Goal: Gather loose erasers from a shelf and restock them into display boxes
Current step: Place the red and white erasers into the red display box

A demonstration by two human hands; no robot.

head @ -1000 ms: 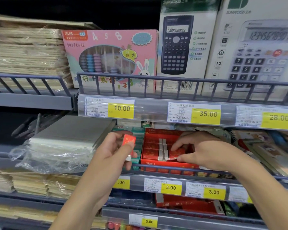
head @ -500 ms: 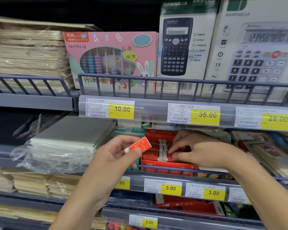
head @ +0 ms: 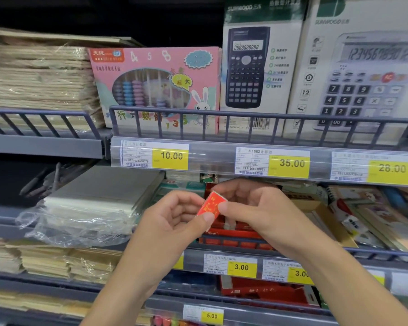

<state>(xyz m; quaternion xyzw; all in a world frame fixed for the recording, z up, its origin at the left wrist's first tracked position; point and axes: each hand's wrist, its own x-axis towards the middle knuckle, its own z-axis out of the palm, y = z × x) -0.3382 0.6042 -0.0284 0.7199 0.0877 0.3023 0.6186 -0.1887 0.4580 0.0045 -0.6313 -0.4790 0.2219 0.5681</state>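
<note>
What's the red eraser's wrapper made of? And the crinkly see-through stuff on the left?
The eraser, pinched between left hand and right hand, seems wrapped in glossy printed paper or thin card: flat red faces, crisp edges, a slight sheen. What is inside does not show. The crinkly wrap looks like thin clear plastic film: it is see-through, wrinkled, and catches shiny highlights.
</note>
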